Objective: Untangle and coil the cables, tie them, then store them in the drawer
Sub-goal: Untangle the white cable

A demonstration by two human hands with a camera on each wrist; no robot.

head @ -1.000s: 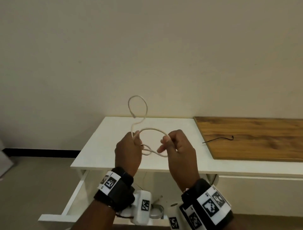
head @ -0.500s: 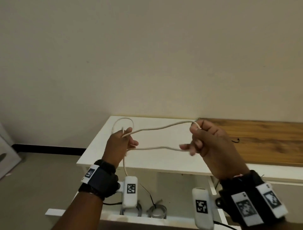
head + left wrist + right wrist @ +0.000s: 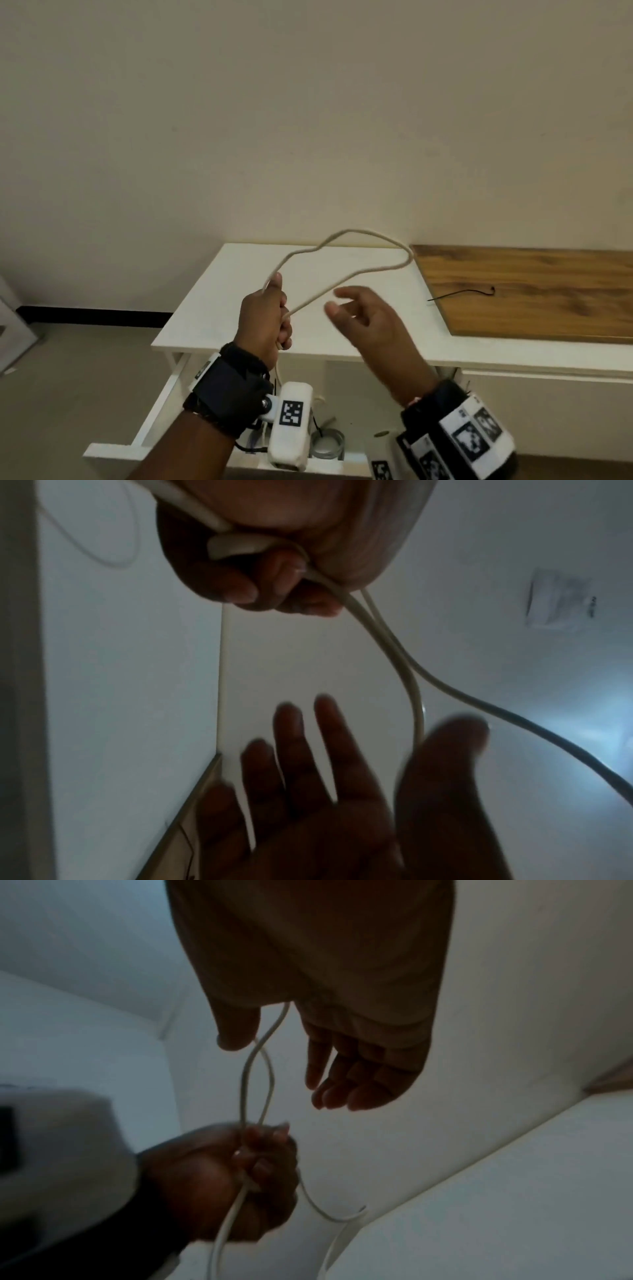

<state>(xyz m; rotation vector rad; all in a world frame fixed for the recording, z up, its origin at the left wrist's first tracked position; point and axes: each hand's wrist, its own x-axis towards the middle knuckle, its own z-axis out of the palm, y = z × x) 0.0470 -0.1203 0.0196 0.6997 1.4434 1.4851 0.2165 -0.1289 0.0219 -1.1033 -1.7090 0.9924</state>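
One white cable (image 3: 346, 270) mid-frame, looped but untied, both strands gripped in curled left hand (image 3: 265, 322); right hand (image 3: 368, 322) spread, holding nothing; drawer (image 3: 150, 421) open lower left, coiling, tying, storing judged outstanding.

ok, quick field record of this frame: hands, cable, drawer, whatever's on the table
left hand: grips the white cable, fingers curled round two strands
right hand: fingers spread, holds nothing, just beside the loop
cable shape: one open loop standing up from the left hand, above the white table; a tail hangs below the fist
drawer: pulled out under the table; what lies inside is mostly hidden by the wrist cameras
wooden board: lies on the table's right part
black tie: lies on the board, untouched
task stage: coiling not finished, nothing tied
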